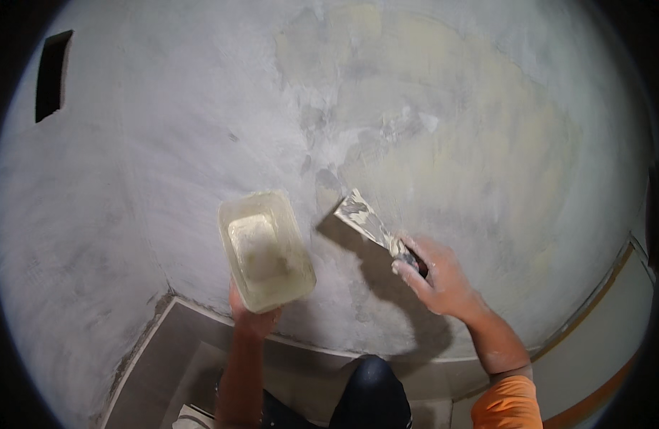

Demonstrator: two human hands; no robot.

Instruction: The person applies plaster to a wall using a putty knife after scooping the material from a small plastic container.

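My left hand (252, 318) grips a rectangular, off-white plastic tub (299, 275) from beneath, its fingers partly hidden behind the base. The tub is tilted with its opening toward me, and pale paste coats its inside. In my right hand (440, 279) is a putty knife (365, 218), held by its dark handle with the fingers wrapped round it. Cream-coloured paste is smeared over the flat blade, which points up and left toward the wall (201, 121). A shadow of knife and hand falls on the wall; whether the blade touches it I cannot tell.
A broad yellowish patch (479, 136) covers the wall's upper right amid grey and white smears. At upper left is a dark rectangular opening (53, 76). Below, a light-edged ledge (140, 365) runs along the wall's foot. A pale panel with orange-brown edging (594, 343) stands at lower right.
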